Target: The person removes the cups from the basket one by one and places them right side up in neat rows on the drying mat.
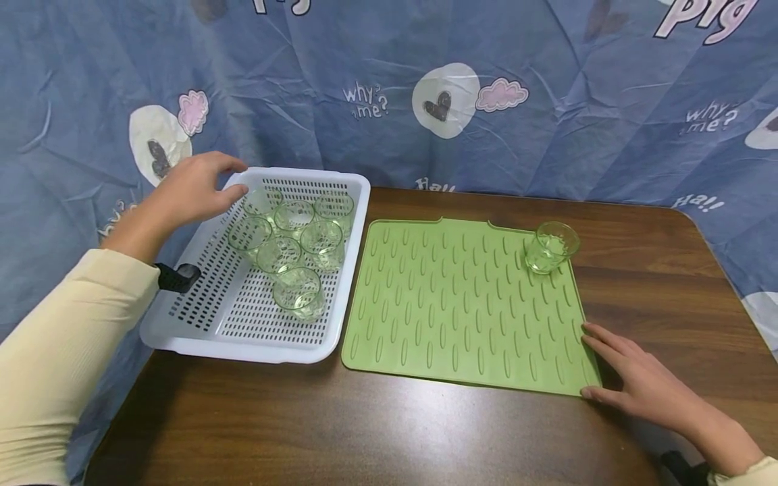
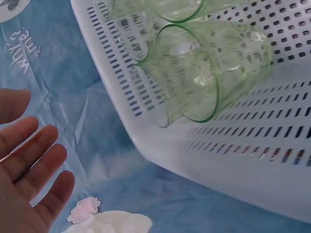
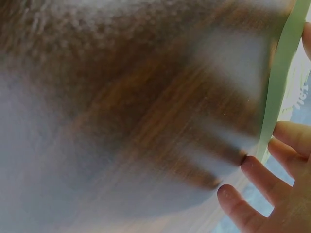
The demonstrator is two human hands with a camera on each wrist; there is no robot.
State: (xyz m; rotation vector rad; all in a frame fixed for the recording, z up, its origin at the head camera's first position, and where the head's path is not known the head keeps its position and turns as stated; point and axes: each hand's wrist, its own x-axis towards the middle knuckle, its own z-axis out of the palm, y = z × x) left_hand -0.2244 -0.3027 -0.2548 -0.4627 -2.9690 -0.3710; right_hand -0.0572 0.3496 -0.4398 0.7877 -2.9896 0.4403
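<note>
My left hand hovers at the back left rim of a white perforated basket, thumb and fingers apart, holding nothing. Several pale green drinking glasses stand in the basket, mostly in its right half. The left wrist view shows that hand beside the basket wall, with glasses overlapping one another. With fingers spread, my right hand touches the right edge of a green ridged mat near its front corner. On the mat's back right corner sits one green glass.
A dark brown wooden table carries the basket and mat side by side. Behind it hangs a blue printed cloth, close to the table's back edge. A black band circles my left wrist.
</note>
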